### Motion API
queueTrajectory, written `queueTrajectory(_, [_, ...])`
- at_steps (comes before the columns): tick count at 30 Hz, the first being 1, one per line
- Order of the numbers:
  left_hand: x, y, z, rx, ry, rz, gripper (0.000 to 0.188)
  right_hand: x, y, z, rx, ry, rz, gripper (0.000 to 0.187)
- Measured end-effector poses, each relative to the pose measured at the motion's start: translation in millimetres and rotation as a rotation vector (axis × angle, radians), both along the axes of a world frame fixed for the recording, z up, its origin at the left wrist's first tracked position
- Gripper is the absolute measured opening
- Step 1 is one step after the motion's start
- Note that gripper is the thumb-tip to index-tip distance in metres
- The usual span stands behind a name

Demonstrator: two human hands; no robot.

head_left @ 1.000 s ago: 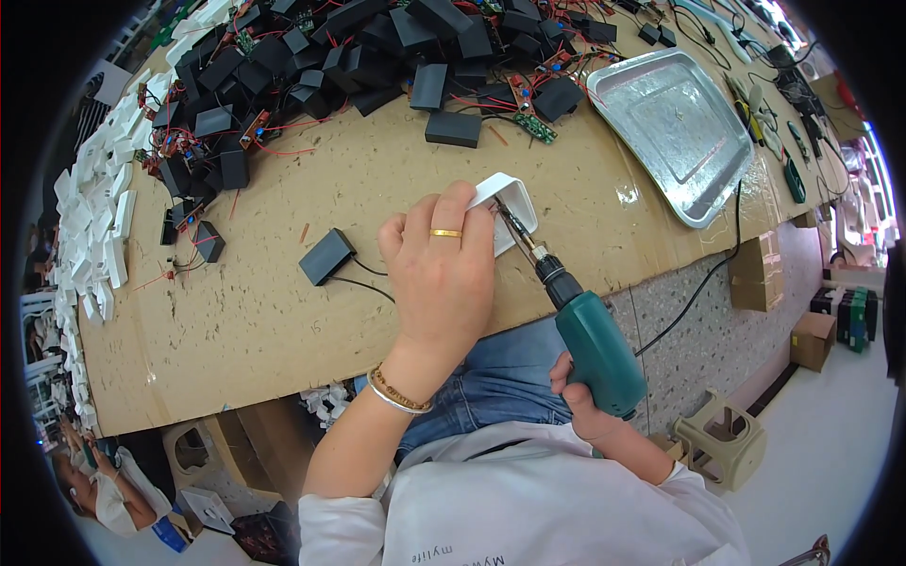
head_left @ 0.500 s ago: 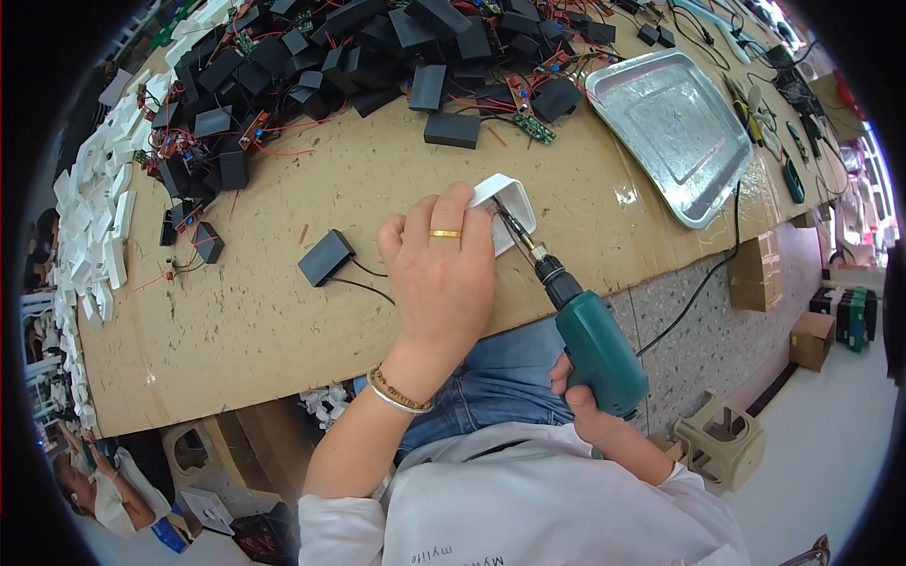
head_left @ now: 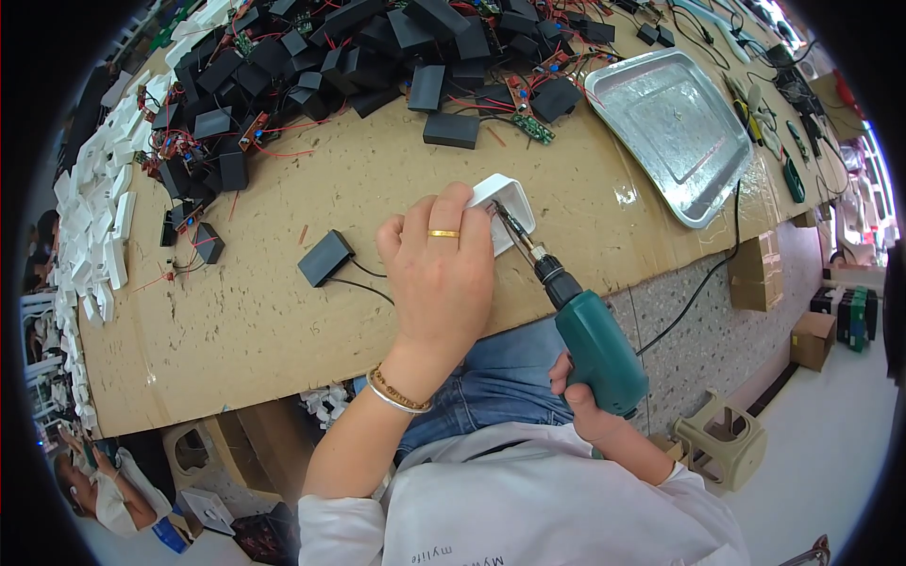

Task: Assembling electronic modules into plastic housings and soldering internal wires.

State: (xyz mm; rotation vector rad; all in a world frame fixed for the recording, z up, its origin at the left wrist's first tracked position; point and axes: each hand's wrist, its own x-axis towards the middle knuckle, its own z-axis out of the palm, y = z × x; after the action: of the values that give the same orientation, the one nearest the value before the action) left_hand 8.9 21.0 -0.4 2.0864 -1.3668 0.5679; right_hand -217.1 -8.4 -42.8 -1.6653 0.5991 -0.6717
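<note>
My left hand is closed around a small white plastic housing, whose open side faces the tool in my other hand. A green corded electric screwdriver is gripped in my right hand, with only some fingers showing. Its bit reaches into the housing; what the tip touches there is too small to make out. Left of my wrist lies a black box-shaped part, and its black cable runs under or behind my left hand.
Black boxes with red wires and circuit boards are heaped at the far side. White housings pile along the left edge. A metal tray lies at the right, near pliers. A stool stands on the floor; another person sits lower left.
</note>
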Motion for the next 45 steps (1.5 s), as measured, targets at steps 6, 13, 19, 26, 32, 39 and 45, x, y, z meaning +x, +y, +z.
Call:
queueTrajectory(6, [1,0,-1,-0.002,-0.002,0.004,0.011,1,1,4,0.022,-0.024,0.003,0.051])
queueTrajectory(13, [1,0,-1,-0.01,0.009,0.0,0.01,-3,1,1,-0.016,-0.018,0.023,0.05])
queueTrajectory(19, [1,0,0,-0.009,0.009,-0.003,0.011,-5,2,2,0.007,-0.019,0.022,0.048])
queueTrajectory(26, [1,-1,-1,-0.018,0.007,0.001,0.01,-5,4,2,0.019,-0.017,0.021,0.047])
queueTrajectory(32, [1,0,-1,-0.006,0.013,0.008,0.011,-8,4,2,0.036,-0.016,0.014,0.047])
queueTrajectory(39, [1,0,0,-0.011,0.021,-0.003,0.012,-12,1,22,0.006,-0.087,0.062,0.054])
queueTrajectory(45, [1,0,-1,-0.007,0.026,0.0,0.012,-9,-3,36,-0.008,-0.048,0.072,0.06])
